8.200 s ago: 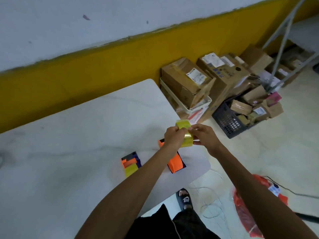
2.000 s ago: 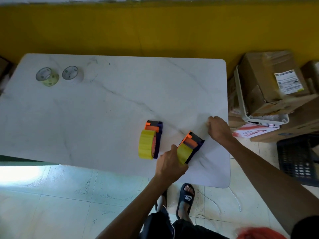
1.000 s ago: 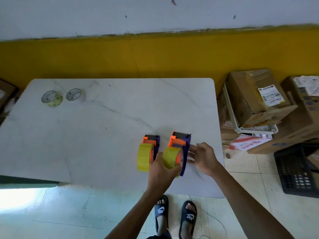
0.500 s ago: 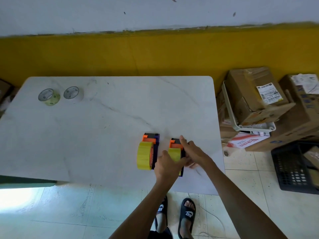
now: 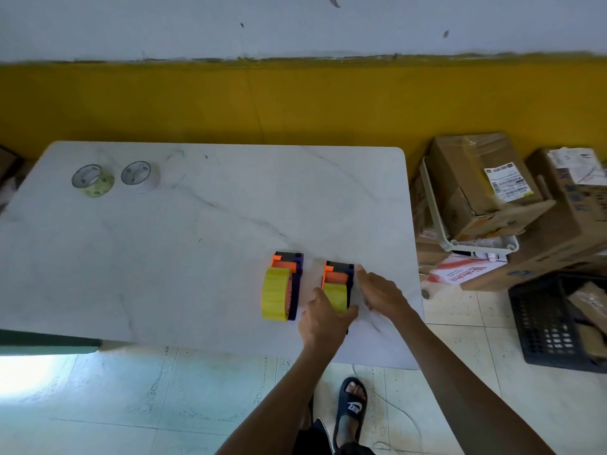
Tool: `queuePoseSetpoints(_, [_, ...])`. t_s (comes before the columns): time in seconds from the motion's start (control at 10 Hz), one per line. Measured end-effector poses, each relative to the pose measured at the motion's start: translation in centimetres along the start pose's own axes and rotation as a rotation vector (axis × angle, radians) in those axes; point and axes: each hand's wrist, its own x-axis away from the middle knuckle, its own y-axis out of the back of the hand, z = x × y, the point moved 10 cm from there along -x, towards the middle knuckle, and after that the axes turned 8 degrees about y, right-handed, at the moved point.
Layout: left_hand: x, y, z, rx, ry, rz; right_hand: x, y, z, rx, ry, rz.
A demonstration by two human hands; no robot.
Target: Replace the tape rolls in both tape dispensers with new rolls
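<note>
Two orange-and-purple tape dispensers stand side by side near the front right of the white marble table [image 5: 184,251], each loaded with a yellow roll. The left dispenser [image 5: 283,287] stands free. My left hand [image 5: 323,318] grips the right dispenser [image 5: 338,282] from the near side, fingers over its yellow roll. My right hand [image 5: 377,290] lies flat against that dispenser's right side, fingers stretched forward. Two nearly used rolls lie at the far left: a yellowish one [image 5: 93,179] and a whitish one [image 5: 139,175].
Cardboard boxes [image 5: 483,188] and a white tray [image 5: 440,221] are stacked on the floor right of the table. A black crate [image 5: 555,323] sits further right. The table's front edge lies just behind my hands; my sandalled foot [image 5: 353,402] is below it.
The right dispenser has been turned and set down parallel to the left one. Both hands have closed in around it; my right hand has slid along its right side.
</note>
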Motion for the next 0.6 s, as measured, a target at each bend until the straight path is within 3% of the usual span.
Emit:
queuePoseSetpoints(0.3, [1.0, 0.6, -0.2, -0.042, -0.019, 0.044, 2.0, 2.1, 2.0, 0.073, 0.022, -0.094])
queuePoseSetpoints(0.6, [2.5, 9.3, -2.7, 0.050, -0.093, -0.158, 5.9, 7.4, 7.6, -0.013, 0.241, -0.175])
